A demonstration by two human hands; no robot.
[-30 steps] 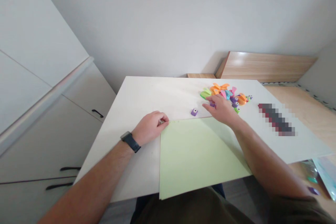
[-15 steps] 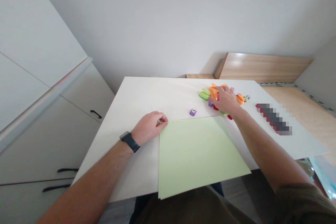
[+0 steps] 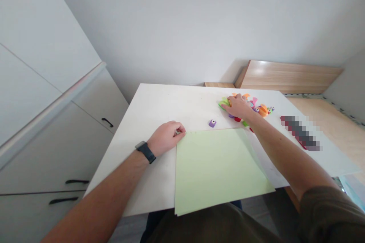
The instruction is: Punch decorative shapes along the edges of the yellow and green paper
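Note:
My left hand (image 3: 167, 136) rests at the top left corner of a pale green paper sheet (image 3: 219, 167), thumb and fingers pinched together. A small pale bit shows between those fingers, too small to name. My right hand (image 3: 238, 106) reaches into a pile of colourful plastic pieces, thumb and fingers apart, partly covering them. Around it I see a green piece (image 3: 223, 104), an orange piece (image 3: 263, 110), a pink piece (image 3: 254, 101) and a red piece (image 3: 237, 119). One purple block with an eye (image 3: 212, 123) lies alone between the hands, just beyond the sheet.
The white table (image 3: 154, 102) carries everything. A blurred dark and red object (image 3: 302, 133) lies at its right. White cabinets (image 3: 51, 133) with black handles stand on the left. Beyond the table's right side is a wooden bed frame (image 3: 291, 76). The sheet overhangs the table's front edge.
My right hand has shifted left over the pile, nearer the green piece, uncovering pink and purple pieces on the right. My left hand keeps its place at the sheet's corner. The view has moved slightly.

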